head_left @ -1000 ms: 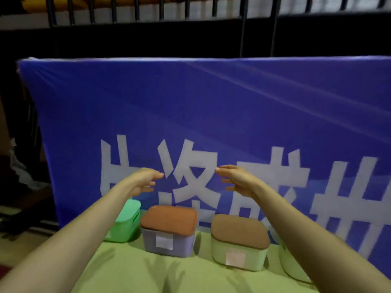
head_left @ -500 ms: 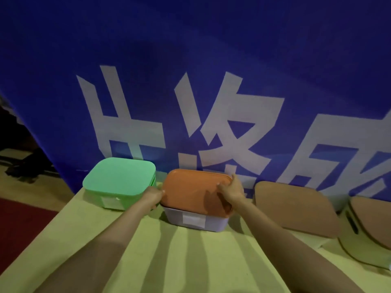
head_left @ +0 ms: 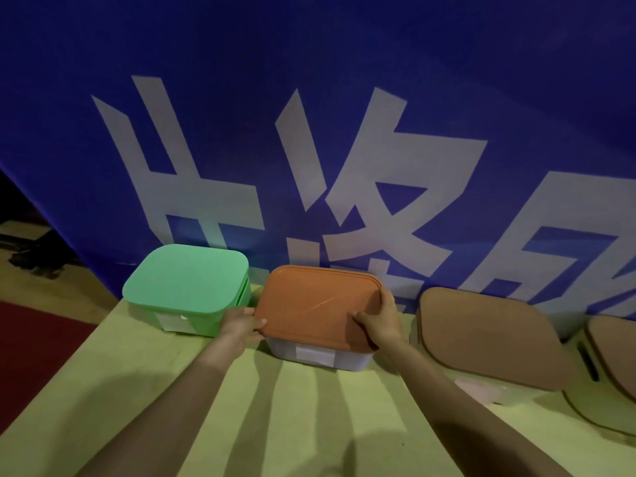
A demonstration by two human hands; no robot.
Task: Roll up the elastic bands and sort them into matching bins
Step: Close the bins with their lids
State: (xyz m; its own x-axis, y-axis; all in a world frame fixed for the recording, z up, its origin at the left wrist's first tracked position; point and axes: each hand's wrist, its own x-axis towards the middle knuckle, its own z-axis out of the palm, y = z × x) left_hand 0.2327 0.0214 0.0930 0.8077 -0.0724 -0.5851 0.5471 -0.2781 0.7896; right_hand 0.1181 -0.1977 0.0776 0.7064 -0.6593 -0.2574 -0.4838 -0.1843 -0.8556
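Head view. The orange lid is serving as the landmark and is lying over a pale lavender bin, which is standing on a yellow-green tablecloth. The left hand is gripping the lid's left edge, with the thumb resting on top and the fingers curling beneath the rim. The right hand is gripping the lid's right edge, with the thumb lying flat on the upper surface and the fingers wrapping over the side. Whether the lid is seated on the bin or already coming off cannot be told. A white label is showing on the bin's near wall, directly below the lid.

Just left of the orange lid, a green bin is standing with its own green lid closed, and the left hand is passing beside its near right corner. To the right of the orange lid, a pale bin with a brown lid is sitting closed. Farther right, at the frame's edge, a second brown-lidded bin is showing only in part. Behind the orange lid, a blue banner bearing large white characters is hanging upright. Far to the left of the lid, beyond the table's edge, a dark red floor covering is showing.
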